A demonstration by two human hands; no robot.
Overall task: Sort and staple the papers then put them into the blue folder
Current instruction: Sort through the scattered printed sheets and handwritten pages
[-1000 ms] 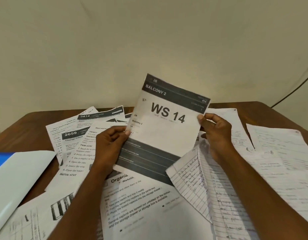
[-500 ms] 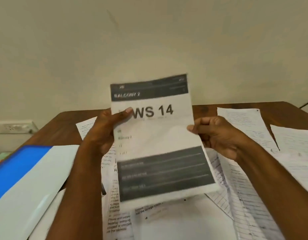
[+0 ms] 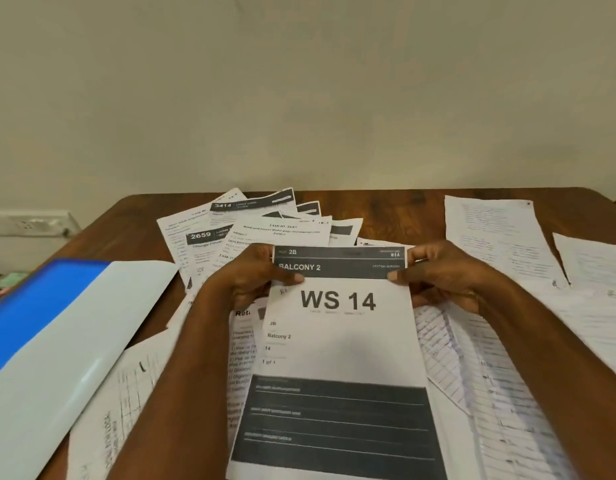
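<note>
WS 14 sheet (image 3: 337,344), frame ctr: long axis vertical, header up. Left hand (image 3: 244,278) & right hand (image 3: 441,271) pinch top corners, thumbs on front.

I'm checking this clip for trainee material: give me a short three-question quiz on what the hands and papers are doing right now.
1. True or false: both hands, left hand and right hand, pinch the top corners of the WS 14 sheet.
2. On which side of the table does the blue folder lie: A left, B right, C far middle?
3. Which large number is printed on the sheet next to the 3414 sheet?

Key: 1 true. 2 A. 3 2659, on the 2659 sheet.
</note>
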